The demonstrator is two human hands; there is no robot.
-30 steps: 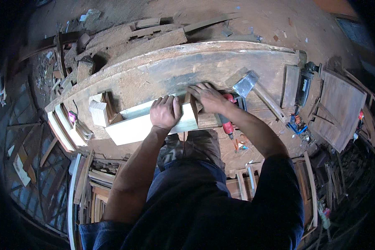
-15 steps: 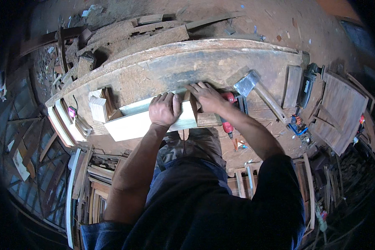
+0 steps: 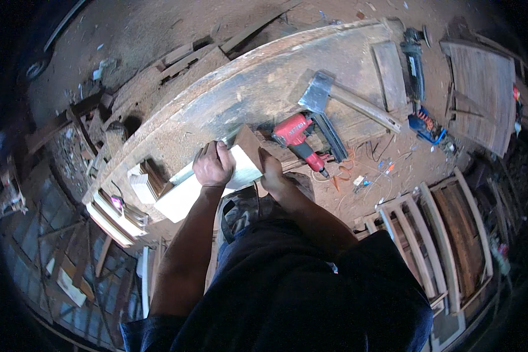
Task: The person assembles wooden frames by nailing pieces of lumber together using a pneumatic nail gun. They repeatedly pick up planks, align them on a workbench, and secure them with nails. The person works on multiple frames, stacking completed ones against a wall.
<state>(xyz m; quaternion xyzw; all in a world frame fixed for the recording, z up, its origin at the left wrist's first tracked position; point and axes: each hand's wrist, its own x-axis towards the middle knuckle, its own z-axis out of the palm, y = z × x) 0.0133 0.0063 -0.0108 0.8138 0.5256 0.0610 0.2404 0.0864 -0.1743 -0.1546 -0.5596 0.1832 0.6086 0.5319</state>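
Note:
A long, narrow wooden box (image 3: 188,196) with pale side boards lies along the bench's near edge, its brown end board (image 3: 248,146) toward the right. My left hand (image 3: 213,165) is closed over the upper edge of the near side board, close to that end. At the right end, my right hand (image 3: 271,170) rests against the brown end board; its fingers are mostly hidden behind the wood. Just right of the box lies a red nail gun (image 3: 293,130) with a black magazine. Beyond it is a hammer (image 3: 317,92) with a broad metal head and wooden handle.
The worn wooden workbench (image 3: 217,111) curves across the view. Stacked wood pieces (image 3: 144,183) and pale frames (image 3: 114,220) stand at its left. An angle grinder (image 3: 415,70) lies at the right end, near a wooden panel (image 3: 484,88). A slatted wooden frame (image 3: 422,234) stands lower right.
My view has turned and shifted right. My right hand has come from the box's far corner to the near side of its end board. The nail gun, partly hidden before, now shows fully.

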